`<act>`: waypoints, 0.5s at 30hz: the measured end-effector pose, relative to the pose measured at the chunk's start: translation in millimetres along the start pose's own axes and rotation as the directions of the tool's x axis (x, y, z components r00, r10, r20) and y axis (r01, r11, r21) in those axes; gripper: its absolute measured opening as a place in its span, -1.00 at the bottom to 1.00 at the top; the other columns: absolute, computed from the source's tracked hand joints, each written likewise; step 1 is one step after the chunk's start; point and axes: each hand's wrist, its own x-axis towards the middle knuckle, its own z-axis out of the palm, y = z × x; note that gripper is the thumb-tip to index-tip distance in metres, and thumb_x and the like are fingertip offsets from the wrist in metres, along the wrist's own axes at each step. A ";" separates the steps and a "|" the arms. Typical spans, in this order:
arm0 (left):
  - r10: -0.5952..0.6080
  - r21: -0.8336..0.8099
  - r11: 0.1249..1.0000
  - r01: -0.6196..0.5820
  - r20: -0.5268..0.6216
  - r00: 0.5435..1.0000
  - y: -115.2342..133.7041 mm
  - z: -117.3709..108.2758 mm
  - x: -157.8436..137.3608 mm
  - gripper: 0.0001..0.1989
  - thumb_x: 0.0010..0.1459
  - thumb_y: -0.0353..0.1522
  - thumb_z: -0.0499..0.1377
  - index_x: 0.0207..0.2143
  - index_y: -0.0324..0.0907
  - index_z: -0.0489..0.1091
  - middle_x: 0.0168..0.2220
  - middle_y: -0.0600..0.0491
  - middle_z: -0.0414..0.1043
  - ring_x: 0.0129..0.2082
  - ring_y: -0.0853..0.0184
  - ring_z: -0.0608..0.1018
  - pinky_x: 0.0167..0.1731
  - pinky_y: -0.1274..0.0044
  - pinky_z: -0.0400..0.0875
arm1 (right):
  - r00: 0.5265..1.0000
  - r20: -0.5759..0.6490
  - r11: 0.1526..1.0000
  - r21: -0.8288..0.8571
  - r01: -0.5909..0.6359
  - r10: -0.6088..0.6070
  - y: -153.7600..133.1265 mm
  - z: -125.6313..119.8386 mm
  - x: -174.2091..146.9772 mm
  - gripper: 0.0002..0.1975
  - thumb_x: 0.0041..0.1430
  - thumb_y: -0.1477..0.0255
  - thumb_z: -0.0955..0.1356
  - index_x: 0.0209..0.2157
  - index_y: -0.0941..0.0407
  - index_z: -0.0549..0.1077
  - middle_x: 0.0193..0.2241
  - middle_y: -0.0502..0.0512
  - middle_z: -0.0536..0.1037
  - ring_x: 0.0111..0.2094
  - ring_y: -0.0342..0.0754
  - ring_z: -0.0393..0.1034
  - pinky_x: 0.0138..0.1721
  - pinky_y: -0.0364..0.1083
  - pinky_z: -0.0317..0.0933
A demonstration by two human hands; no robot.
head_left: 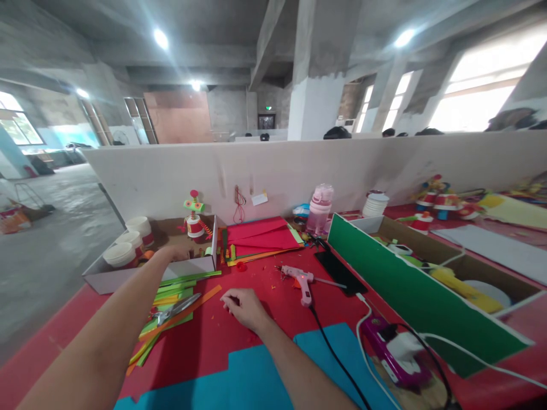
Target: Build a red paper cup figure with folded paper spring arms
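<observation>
My left hand point(176, 254) reaches into the open cardboard box point(149, 273) at the left; its fingers are small and blurred among the pieces there, so their grip is unclear. Over the red table, my right hand point(244, 306) is loosely closed, with nothing visible in it. To its right lies a pink glue gun point(301, 280) with a glue stick in its back. Scissors point(177, 307) lie on green, yellow and orange paper strips point(171, 293) under my left forearm. A paper-cup figure point(195, 223) stands in the box, near several white cups point(119, 254).
Red paper sheets point(260, 234) lie at the back. A black phone point(341, 273), a purple power strip point(397, 356) with cables and a green-sided box point(410, 285) occupy the right. A pink bottle point(320, 208) stands by the white partition point(282, 171). Blue sheets point(252, 376) cover the front.
</observation>
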 end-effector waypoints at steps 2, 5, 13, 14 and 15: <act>-0.003 -0.002 1.000 0.004 0.070 0.998 1.6 -2.5 -1.6 -0.70 -0.22 -0.46 0.19 -0.33 -0.25 0.50 -0.40 0.08 0.54 -0.40 0.32 0.47 -0.41 0.58 0.32 | 1.000 -0.003 1.000 0.006 -0.002 0.002 0.7 0.3 -0.1 -0.79 0.21 0.38 0.27 -0.39 0.09 0.53 -0.48 0.00 0.58 -0.45 -0.14 0.44 -0.41 -0.22 0.21; -0.049 -0.001 0.999 0.050 0.114 0.992 3.2 -5.0 -2.0 -0.61 -0.12 -0.43 0.12 -0.17 -0.25 0.48 -0.23 -0.01 0.55 -0.27 0.26 0.50 -0.30 0.55 0.36 | 1.000 -0.001 1.000 0.014 -0.006 0.006 1.9 1.2 -0.3 -0.78 0.21 0.38 0.27 -0.38 0.09 0.53 -0.48 -0.01 0.58 -0.45 -0.14 0.44 -0.41 -0.22 0.22; -0.090 0.028 0.996 0.087 0.108 0.990 15.0 -1.9 16.0 -0.25 -0.05 -0.42 0.05 0.27 -0.21 0.11 0.06 -0.18 0.42 -0.15 0.17 0.54 -0.28 0.48 0.42 | 1.000 0.004 1.000 0.013 -0.021 0.021 5.9 3.2 0.9 -0.78 0.22 0.38 0.27 -0.37 0.09 0.55 -0.48 0.00 0.58 -0.43 -0.13 0.45 -0.41 -0.22 0.23; -0.023 0.044 0.999 0.018 0.112 0.993 15.2 -1.2 20.2 -0.27 -0.06 -0.43 0.06 0.25 -0.18 0.16 0.11 -0.15 0.38 -0.07 0.17 0.51 -0.19 0.48 0.41 | 1.000 0.005 1.000 0.015 -0.022 0.022 6.2 3.2 1.2 -0.79 0.21 0.39 0.27 -0.37 0.09 0.55 -0.48 0.00 0.57 -0.44 -0.14 0.44 -0.41 -0.22 0.23; 0.043 0.061 0.997 -0.051 0.123 0.991 14.6 -0.2 24.3 -0.30 -0.07 -0.44 0.07 0.21 -0.16 0.22 0.14 -0.12 0.36 -0.01 0.18 0.48 -0.13 0.50 0.38 | 1.000 0.006 1.000 0.018 -0.024 0.024 6.4 3.2 1.6 -0.79 0.21 0.40 0.27 -0.37 0.09 0.55 -0.49 -0.01 0.57 -0.46 -0.15 0.43 -0.41 -0.22 0.22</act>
